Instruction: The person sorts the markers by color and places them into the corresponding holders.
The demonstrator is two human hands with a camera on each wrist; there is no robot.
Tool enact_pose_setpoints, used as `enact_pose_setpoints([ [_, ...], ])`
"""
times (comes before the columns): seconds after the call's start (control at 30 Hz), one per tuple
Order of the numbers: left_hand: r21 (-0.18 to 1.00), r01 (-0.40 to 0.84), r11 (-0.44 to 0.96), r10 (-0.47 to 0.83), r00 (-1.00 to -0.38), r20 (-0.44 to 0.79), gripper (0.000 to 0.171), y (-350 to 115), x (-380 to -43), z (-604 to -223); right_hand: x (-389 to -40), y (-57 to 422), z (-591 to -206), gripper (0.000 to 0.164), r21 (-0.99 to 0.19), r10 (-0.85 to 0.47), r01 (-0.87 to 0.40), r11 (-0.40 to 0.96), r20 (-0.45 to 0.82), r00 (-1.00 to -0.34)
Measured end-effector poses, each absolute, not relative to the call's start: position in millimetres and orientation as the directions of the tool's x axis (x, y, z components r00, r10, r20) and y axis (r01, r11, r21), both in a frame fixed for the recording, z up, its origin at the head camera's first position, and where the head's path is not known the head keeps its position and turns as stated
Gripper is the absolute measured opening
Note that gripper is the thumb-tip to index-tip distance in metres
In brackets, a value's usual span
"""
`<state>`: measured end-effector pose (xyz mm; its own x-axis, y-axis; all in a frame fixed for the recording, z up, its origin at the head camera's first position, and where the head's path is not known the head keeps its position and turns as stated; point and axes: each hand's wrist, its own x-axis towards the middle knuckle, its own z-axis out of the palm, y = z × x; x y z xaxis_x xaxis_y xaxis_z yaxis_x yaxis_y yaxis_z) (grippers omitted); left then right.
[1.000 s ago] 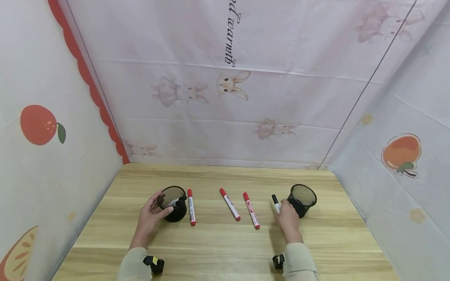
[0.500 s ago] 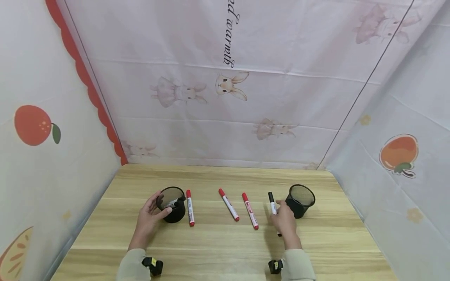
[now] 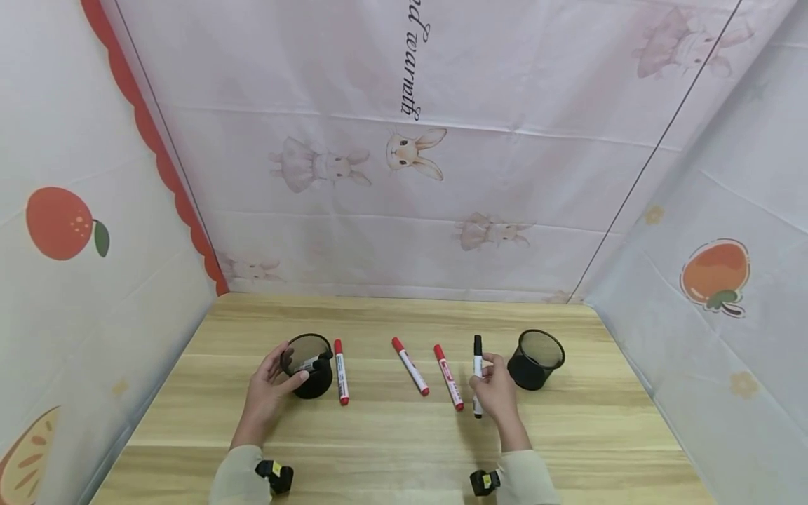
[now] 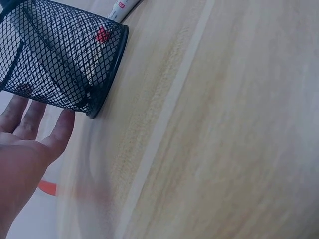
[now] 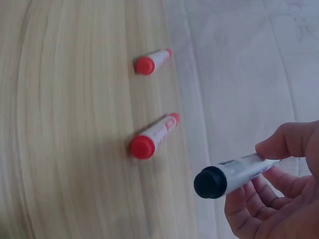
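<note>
My left hand (image 3: 273, 386) holds the left black mesh pen holder (image 3: 317, 386) upright on the table, thumb on its near side and fingers at its left. A black-capped marker leans inside that holder, its cap at the rim; the left wrist view shows the mesh wall (image 4: 60, 55) above my fingertips. Between thumb and fingers, my right hand (image 3: 495, 393) pinches a white marker (image 3: 477, 366) with a black cap, which points away from me in the head view. In the right wrist view this marker (image 5: 239, 174) appears lifted off the table.
Red-capped markers lie on the wooden table (image 3: 391, 449): one (image 3: 341, 372) beside the left holder, one (image 3: 411, 367) mid-table, one (image 3: 449, 377) just left of my right hand. A second mesh pen holder (image 3: 532, 372) stands to the right. Printed cloth walls (image 3: 404, 259) border the table.
My right hand has moved left, away from the right pen holder, bringing the black-capped marker along and turning it straighter. The left hand and its holder stay in place.
</note>
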<state>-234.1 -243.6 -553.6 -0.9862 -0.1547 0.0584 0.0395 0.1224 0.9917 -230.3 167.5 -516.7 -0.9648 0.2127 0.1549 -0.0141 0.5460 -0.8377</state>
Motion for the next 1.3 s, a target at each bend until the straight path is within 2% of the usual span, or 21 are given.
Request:
enact_pose_setpoints([
  [0.2,0.992,0.037,0.119,-0.159,-0.986,0.056,0.081,-243.8,-233.5,-553.2,-227.0,160.2,-515.4,0.048,-0.874,0.193,-0.053,0.482,0.166,-0.967],
  [0.77,0.992,0.047,0.117,-0.169,-0.983,0.066,0.081,-243.7,-232.5,-554.0,-215.1,138.4,-514.5,0.035,-0.951,0.132,-0.014,0.31,0.057,-0.99],
  [1.1,0.992,0.062,0.109,-0.163,-0.983,0.08,0.08,-243.3,-232.7,-552.6,-215.6,129.8,-513.2,0.031,-0.95,0.106,-0.058,0.307,0.095,-0.99],
  [1.3,0.993,0.057,0.108,-0.162,-0.984,0.074,0.08,-242.8,-232.1,-552.5,-205.3,119.7,-490.0,0.028,-0.957,0.059,-0.118,0.265,0.138,-0.989],
])
